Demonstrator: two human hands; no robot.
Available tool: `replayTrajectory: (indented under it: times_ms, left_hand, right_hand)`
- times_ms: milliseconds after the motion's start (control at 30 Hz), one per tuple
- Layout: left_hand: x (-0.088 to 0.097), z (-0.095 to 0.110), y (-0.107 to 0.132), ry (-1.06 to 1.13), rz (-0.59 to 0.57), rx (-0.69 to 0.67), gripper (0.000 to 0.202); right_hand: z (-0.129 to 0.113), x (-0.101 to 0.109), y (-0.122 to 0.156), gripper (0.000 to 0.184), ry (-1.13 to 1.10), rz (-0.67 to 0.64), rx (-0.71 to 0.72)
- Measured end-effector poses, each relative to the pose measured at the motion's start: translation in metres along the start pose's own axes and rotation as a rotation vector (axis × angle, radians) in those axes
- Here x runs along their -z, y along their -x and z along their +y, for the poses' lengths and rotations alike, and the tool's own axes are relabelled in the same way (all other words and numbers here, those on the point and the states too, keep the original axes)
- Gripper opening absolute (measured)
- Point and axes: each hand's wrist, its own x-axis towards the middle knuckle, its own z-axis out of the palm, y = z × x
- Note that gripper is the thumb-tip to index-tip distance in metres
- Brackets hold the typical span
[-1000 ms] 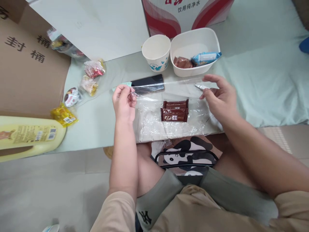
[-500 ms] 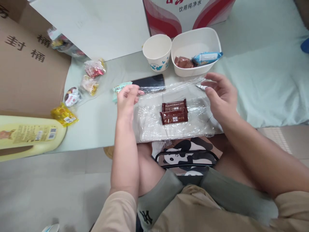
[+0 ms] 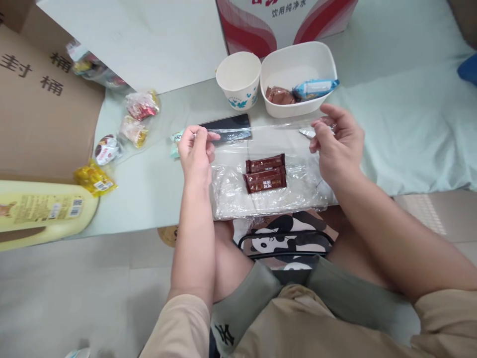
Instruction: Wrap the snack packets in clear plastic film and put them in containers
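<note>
Two brown snack bars (image 3: 265, 173) lie side by side on a sheet of clear plastic wrap (image 3: 231, 194) spread over the pale green surface. My left hand (image 3: 196, 151) pinches the wrap's far left edge, just in front of a black phone (image 3: 227, 125). My right hand (image 3: 337, 141) pinches the far right edge, close to a small silvery wrapper (image 3: 304, 132). The far edge of the film is lifted and stretched between both hands above the bars.
A white paper cup (image 3: 238, 79) and a white tub (image 3: 298, 64) with a brown and a blue snack stand behind. Several wrapped sweets (image 3: 134, 130) lie left, by a cardboard box (image 3: 40, 114) and a yellow bottle (image 3: 40, 214). A panda bag (image 3: 285, 238) rests on my lap.
Both hands keep hold of the wrap's far edge; it dipped toward the table and is now lifted taut again, with my right hand raised slightly toward the tub.
</note>
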Motion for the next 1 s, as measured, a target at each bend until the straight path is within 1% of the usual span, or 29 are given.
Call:
replayTrajectory:
  times_ms: [167,267,333,433,533,600,667,800,900,1000]
  left_hand:
    - [-0.005,-0.001,0.001,-0.004,0.01,-0.01,0.042]
    - [-0.007,-0.003,0.001,0.007,0.016,-0.011,0.042]
    - [-0.009,-0.005,0.0,0.019,0.023,-0.013,0.04]
    - [-0.013,-0.006,0.001,0.027,0.04,-0.018,0.037]
    - [-0.016,-0.005,0.001,0.022,0.049,-0.028,0.039]
    - [-0.017,-0.004,0.0,0.017,0.058,-0.038,0.042]
    - [-0.017,-0.004,0.0,0.014,0.07,-0.048,0.044]
    - [-0.015,-0.011,-0.002,0.006,0.091,-0.063,0.047]
    - [-0.014,-0.018,-0.002,0.0,0.101,-0.092,0.05]
    - [-0.013,-0.024,-0.003,-0.015,0.102,-0.142,0.052]
  right_hand:
    - [-0.004,0.001,-0.007,0.059,0.044,0.002,-0.011]
    - [-0.01,0.001,-0.008,0.063,0.057,-0.003,-0.011]
    - [-0.013,0.001,-0.008,0.064,0.063,-0.052,-0.003]
    - [-0.016,0.003,-0.01,0.064,0.068,-0.168,0.012]
    - [-0.012,0.007,-0.012,0.063,0.019,-0.194,0.01]
    - [-0.009,0.01,-0.013,0.063,-0.027,-0.156,-0.01]
    - [-0.006,0.01,-0.012,0.063,-0.063,-0.078,-0.049]
    - [0.001,0.003,-0.012,0.052,-0.155,0.06,-0.092]
    - [0.008,-0.003,-0.015,0.044,-0.241,0.125,-0.09]
    - [0.011,-0.005,-0.017,0.041,-0.272,0.168,-0.115]
